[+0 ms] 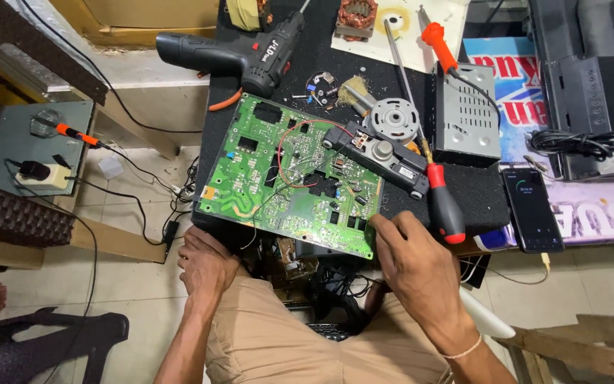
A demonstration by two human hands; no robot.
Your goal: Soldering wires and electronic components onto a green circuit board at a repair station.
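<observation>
At the workbench's (477, 203) near edge, the right hand (413, 263) pinches the green circuit board's (289, 178) corner; the left hand (206, 264) rests loosely curled below, holding nothing.

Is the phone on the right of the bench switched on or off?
On: the phone lies flat with its screen lit.

Work surface: black mat-covered table (321, 50), cluttered. On it:
- green circuit board (289, 178), overhanging the near edge
- black cordless drill (239, 53), far left
- small brush (353, 89) beside loose screws
- round motor part (391, 117)
- black rectangular module (381, 156), partly on the board
- red-handled screwdriver (443, 206)
- long metal rod (401, 67)
- grey vented metal box (465, 117)
- orange-handled soldering iron (438, 43)
- copper-wound motor core (357, 18) on white paper (435, 35)
- smartphone (531, 210), right edge
</observation>
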